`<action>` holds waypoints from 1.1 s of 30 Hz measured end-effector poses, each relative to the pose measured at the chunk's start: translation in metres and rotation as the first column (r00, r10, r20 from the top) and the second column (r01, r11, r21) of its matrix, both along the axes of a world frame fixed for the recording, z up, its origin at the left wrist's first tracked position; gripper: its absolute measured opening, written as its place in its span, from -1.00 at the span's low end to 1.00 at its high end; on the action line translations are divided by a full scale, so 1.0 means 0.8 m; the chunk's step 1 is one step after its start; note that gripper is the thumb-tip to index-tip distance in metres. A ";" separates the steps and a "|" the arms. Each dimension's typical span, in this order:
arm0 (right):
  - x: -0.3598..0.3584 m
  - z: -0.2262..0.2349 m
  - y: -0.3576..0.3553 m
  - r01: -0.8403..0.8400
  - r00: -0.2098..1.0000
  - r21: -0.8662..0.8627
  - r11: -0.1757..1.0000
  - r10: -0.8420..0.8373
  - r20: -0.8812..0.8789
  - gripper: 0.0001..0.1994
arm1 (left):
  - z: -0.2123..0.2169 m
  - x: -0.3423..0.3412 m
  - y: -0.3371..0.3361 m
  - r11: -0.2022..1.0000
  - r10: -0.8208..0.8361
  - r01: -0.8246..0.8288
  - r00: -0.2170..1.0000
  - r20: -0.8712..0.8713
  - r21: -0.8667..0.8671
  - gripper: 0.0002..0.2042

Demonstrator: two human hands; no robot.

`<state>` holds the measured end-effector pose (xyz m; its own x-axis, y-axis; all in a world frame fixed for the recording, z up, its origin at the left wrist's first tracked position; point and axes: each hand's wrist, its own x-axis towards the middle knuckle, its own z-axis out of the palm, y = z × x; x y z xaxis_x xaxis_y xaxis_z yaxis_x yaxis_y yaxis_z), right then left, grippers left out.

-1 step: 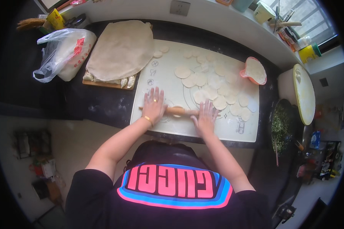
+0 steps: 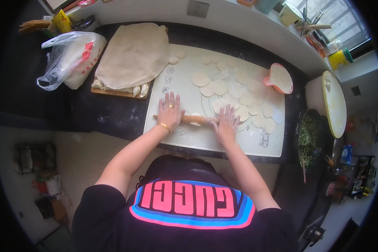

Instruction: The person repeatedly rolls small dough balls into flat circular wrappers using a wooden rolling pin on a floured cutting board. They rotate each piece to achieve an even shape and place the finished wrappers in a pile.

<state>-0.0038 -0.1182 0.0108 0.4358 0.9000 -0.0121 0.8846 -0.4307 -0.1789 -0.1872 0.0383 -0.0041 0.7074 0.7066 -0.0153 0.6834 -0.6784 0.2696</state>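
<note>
A wooden rolling pin (image 2: 193, 119) lies crosswise near the front of a pale floured mat (image 2: 222, 145). My left hand (image 2: 171, 111) presses flat on its left end, fingers stretched and apart. On its right end rests my right hand (image 2: 226, 124), palm down, fingers likewise extended. Under the pin's middle a small piece of dough (image 2: 196, 123) shows at the edges, mostly covered. Beyond my hands, several thin round dough wrappers (image 2: 200, 79) are spread over the mat, some overlapping.
At the back left, a large dough-coloured sheet (image 2: 134, 54) covers a wooden board (image 2: 117, 93) with dumplings. Left of it stands a plastic bag (image 2: 73, 59). A pink bowl of flour (image 2: 279, 79) sits at the mat's right corner. Farther right is a dark pan of chopped greens (image 2: 308, 138).
Both hands and the rolling pin have shifted very slightly away from me. The wrappers and everything around them stay in place.
</note>
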 end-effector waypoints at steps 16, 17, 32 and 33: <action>-0.013 -0.002 -0.027 -0.218 0.970 0.331 0.918 0.241 -0.029 -0.68 | 0.033 0.051 0.002 0.851 -0.194 0.127 0.978 -0.080 -0.509 -0.89; -0.013 0.000 -0.034 -0.203 0.974 0.312 0.928 0.225 -0.034 -0.68 | 0.038 0.042 -0.002 0.849 -0.176 0.081 0.975 -0.134 -0.523 -0.88; -0.019 0.003 -0.049 -0.097 0.995 0.034 0.995 0.097 -0.021 -0.26 | 0.005 -0.062 -0.038 0.994 -0.109 0.109 0.994 0.020 0.012 -0.30; -0.009 -0.002 -0.028 -0.052 0.999 0.068 0.996 0.051 0.011 -0.26 | 0.001 -0.047 -0.025 0.998 -0.049 0.048 0.998 0.029 0.040 -0.29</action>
